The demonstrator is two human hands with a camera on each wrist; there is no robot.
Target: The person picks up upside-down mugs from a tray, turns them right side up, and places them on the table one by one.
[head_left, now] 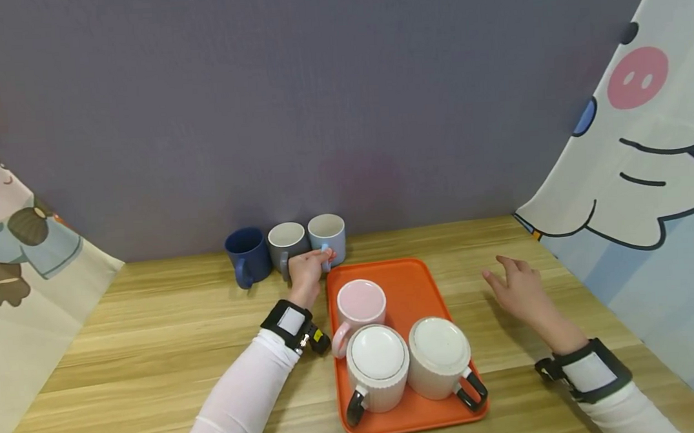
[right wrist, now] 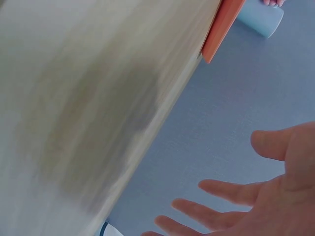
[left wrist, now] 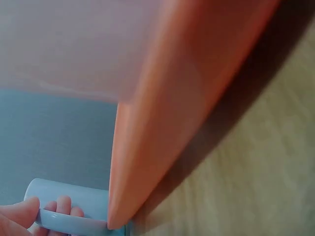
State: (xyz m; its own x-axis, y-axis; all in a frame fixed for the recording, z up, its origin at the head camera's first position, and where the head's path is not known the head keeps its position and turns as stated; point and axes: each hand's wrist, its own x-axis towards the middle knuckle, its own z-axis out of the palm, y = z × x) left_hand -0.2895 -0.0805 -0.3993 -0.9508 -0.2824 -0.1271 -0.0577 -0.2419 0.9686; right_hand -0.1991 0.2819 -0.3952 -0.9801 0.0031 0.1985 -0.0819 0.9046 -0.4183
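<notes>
My left hand (head_left: 307, 270) holds the handle of a light blue mug (head_left: 335, 233); the left wrist view shows the thumb and fingers about that handle. The mug stands upright at the back of the table, behind the tray's left corner. Beside it on the left are a grey mug (head_left: 293, 246) with a pale inside and a dark blue mug (head_left: 255, 254), both upright. Off to the tray's right, my right hand (head_left: 521, 291) is held over the table with its fingers spread and nothing in them.
An orange tray (head_left: 404, 278) bears a pink mug (head_left: 361, 300) and two ribbed white mugs, the left one (head_left: 379, 357) and the right one (head_left: 440, 351), upside down with black handles. A grey wall (head_left: 342, 100) rises behind the wooden table (head_left: 172, 334). Printed cloths hang at both sides.
</notes>
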